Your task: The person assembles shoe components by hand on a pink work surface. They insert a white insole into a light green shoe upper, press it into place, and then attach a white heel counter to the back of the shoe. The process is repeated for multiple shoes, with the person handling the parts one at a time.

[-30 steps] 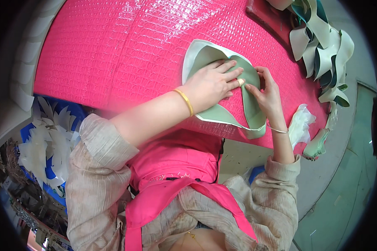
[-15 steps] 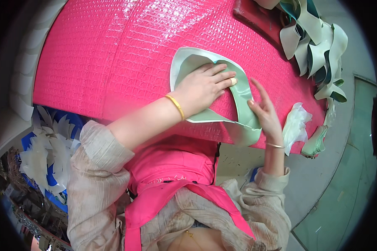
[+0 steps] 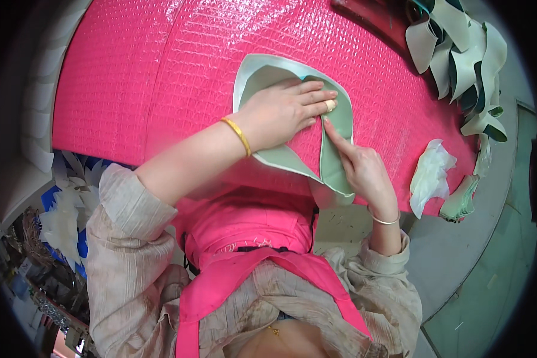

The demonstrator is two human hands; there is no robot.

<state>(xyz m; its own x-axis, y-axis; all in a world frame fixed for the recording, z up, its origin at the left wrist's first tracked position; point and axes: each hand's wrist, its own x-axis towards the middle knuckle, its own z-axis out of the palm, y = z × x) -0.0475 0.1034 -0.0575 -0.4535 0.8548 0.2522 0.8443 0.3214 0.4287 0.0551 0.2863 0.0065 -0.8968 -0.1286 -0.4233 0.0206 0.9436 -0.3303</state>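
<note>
A pale green, leather-like piece (image 3: 338,170) with a white edge lies on the pink table, bent into a loop around a pointed gap; it resembles a shoe upper. My left hand (image 3: 286,110) rests flat on its upper part, fingers stretched out, a cream-coloured cover on one finger. With its index finger extended, my right hand (image 3: 367,173) touches the inner edge of the piece's right side, close to my left fingertips. The other right fingers are loosely curled and partly hidden. The piece's near corner hangs over the table's front edge.
Pink embossed sheeting covers the table (image 3: 137,89). Several curved white and green pieces (image 3: 459,65) are heaped at the far right, beside a dark red block (image 3: 376,24). Translucent white sheets (image 3: 429,176) and a small green stack (image 3: 459,200) lie at the right edge. White scraps (image 3: 62,218) fill a blue container at left.
My right hand has moved left from the piece's outer edge, and its index finger now touches the inner edge. The right side of the piece lies flatter. My left hand stays pressed on it.
</note>
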